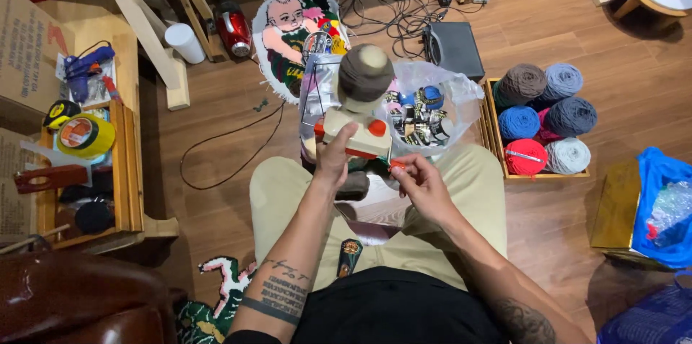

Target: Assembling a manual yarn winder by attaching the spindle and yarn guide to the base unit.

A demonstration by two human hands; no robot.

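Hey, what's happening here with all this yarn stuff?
A seated person holds a cream yarn winder over their lap. The left hand grips its side; the right hand pinches something small and orange-red at its base. A grey and beige yarn cake sits on top. A crate of yarn balls stands on the floor to the right, a clear plastic bag just ahead.

**Colours and patterns in view**

I am viewing a cream yarn winder [358,135] with orange-red knobs, carrying a yarn ball [365,73] banded in grey-brown and beige. I am noting a wooden tray [492,109] holding yarn balls in taupe, grey-blue, blue, slate, red and pale grey. The floor [562,27] is showing reddish-brown planks. The trousers [277,192] are khaki, the tape roll [85,135] yellow, the bag [659,203] blue.
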